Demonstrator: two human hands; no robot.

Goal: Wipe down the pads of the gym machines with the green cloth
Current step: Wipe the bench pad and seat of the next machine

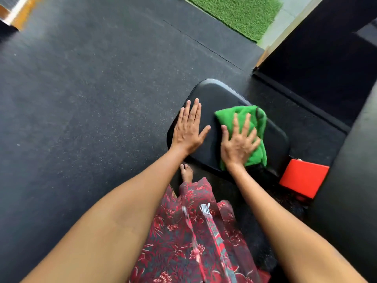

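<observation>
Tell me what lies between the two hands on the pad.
Head view: only bare black pad between the left hand and the right hand pressing the green cloth.

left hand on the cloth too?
No, the left hand lies flat on the bare black pad; only the right hand presses the green cloth.
</observation>
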